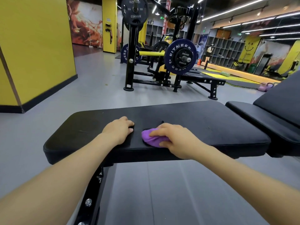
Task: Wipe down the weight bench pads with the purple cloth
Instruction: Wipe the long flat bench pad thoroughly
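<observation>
The black seat pad (203, 127) of the weight bench lies across the middle of the head view. My right hand (175, 140) presses the bunched purple cloth (151, 138) onto the pad near its front edge. My left hand (119, 129) rests palm-down on the pad just left of the cloth, fingers curled, holding nothing. To the right, the inclined black back pad (279, 101) rises away from the seat pad.
The bench's black steel leg (90, 197) runs down between my forearms. A rack with a loaded barbell (178, 57) stands beyond the bench. A yellow pillar (35, 51) is at left. Purple kettlebells (265, 86) sit on the grey floor at right.
</observation>
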The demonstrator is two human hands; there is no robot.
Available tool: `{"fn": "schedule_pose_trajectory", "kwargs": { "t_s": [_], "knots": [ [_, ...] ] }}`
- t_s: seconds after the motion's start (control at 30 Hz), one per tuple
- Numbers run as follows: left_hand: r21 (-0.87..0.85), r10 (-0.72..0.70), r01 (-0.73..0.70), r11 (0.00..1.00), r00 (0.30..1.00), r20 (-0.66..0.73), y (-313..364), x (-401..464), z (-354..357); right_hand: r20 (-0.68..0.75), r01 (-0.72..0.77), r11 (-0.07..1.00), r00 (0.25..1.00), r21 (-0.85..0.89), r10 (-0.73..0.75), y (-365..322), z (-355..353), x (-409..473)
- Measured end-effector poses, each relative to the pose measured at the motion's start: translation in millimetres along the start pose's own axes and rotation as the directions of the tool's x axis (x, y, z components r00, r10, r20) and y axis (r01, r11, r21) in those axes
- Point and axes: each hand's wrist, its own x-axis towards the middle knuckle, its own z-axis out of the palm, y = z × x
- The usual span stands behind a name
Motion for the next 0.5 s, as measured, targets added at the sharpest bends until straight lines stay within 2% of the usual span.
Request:
{"fn": "schedule_pose_trajectory", "kwargs": {
  "t_s": [0.07, 0.27, 0.4, 0.5],
  "knots": [
    [0.005, 0.001, -0.001, 1.000, 1.000, 0.009, 0.1, -0.6, -0.5, -0.003, -0.007, 0.999, 1.000, 0.050, 0.007, 3.2, 0.5, -3.7],
    [-0.006, -0.039, 0.039, 0.999, 0.999, -0.014, 6.3, -16.7, -3.4, -0.014, -0.169, 0.985, 0.985, 0.016, 0.170, -1.6, 15.7, 61.6],
    [-0.070, -0.033, 0.023, 0.997, 0.989, -0.146, 16.5, -42.5, 4.7, 0.035, -0.108, 0.992, 0.994, 0.067, 0.106, 10.1, -2.9, 18.8],
    [-0.147, -0.068, 0.034, 0.988, 0.970, -0.232, 15.4, -58.0, 12.6, 0.010, -0.150, 0.983, 0.989, 0.106, 0.150, 33.2, -16.4, -27.6]
  ]
}}
